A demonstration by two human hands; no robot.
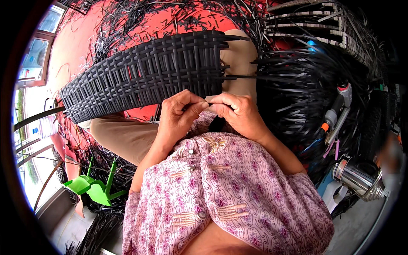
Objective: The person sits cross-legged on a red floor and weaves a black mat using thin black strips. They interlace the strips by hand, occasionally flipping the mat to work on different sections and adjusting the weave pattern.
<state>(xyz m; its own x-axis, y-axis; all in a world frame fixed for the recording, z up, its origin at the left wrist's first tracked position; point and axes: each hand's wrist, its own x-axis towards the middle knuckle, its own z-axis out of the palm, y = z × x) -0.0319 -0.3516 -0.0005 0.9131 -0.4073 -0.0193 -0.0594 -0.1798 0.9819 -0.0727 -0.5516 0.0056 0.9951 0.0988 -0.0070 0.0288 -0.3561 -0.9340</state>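
Observation:
A long, curved panel of black woven strips [140,72] lies across my lap, reaching from the far left to my right knee. Loose strip ends stick out of its right edge. My left hand [182,109] and my right hand [236,111] meet just below that right end, thumbs and forefingers pinched together. Between the fingertips is a small piece of black strip [210,104], mostly covered by the fingers. A dark strip end [217,124] hangs beneath my right hand.
Loose black strips [293,85] pile up on the right. Beside them lie a grey tool with an orange band [332,112] and a shiny metal canister [356,175]. Bright green plastic pieces [98,190] sit at left. A striped woven frame [314,25] stands at the back right on red floor.

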